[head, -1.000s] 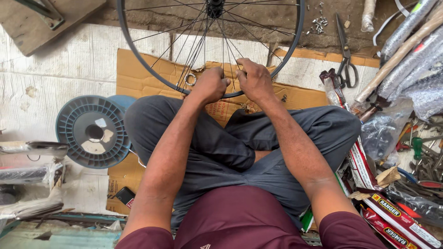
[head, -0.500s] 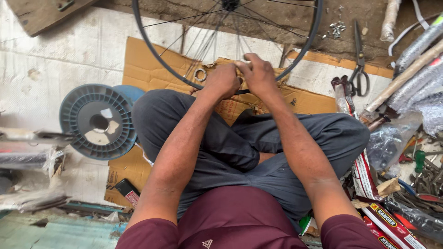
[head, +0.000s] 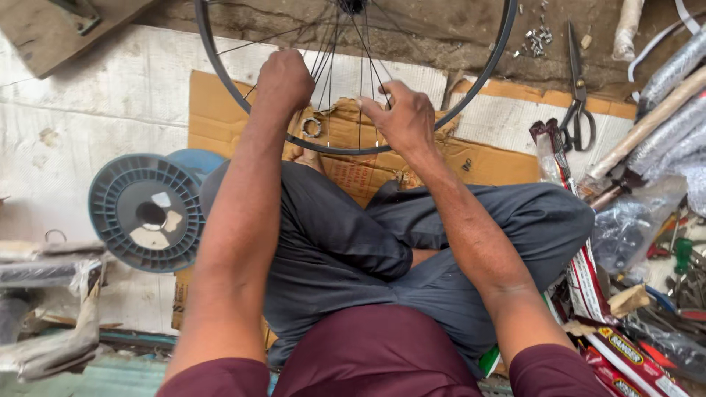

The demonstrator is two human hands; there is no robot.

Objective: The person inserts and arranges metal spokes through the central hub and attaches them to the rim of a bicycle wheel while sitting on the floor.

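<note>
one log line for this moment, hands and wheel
left hand: gripping spokes | right hand: fingers on spokes | bicycle wheel: upright on cardboard

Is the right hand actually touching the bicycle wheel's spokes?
Touching. The head view shows the right hand inside the wheel, fingers pinched round a spoke, with no gap visible.

The one camera sits on my head, looking steeply down over my chest and crossed legs, close in. My arms reach away toward the wheel rim (head: 220, 70) at the far edge of view.
</note>
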